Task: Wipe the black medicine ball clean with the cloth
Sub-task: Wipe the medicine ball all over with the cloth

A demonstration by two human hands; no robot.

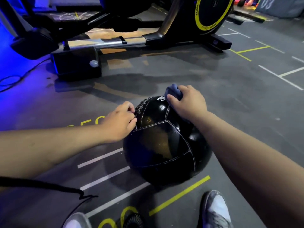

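Ball (164, 145) on floor (230, 96), left hand (120, 122) at its side — fingers curled, pinching it, right hand (187, 102) clamped round cloth (172, 91), pressed on its top.

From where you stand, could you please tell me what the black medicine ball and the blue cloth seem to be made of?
Black medicine ball: probably synthetic leather or vinyl, glossy; pale stitched seams join panels, with sharp reflections. Blue cloth: soft matte fabric, type unclear; it bunches in the right hand.
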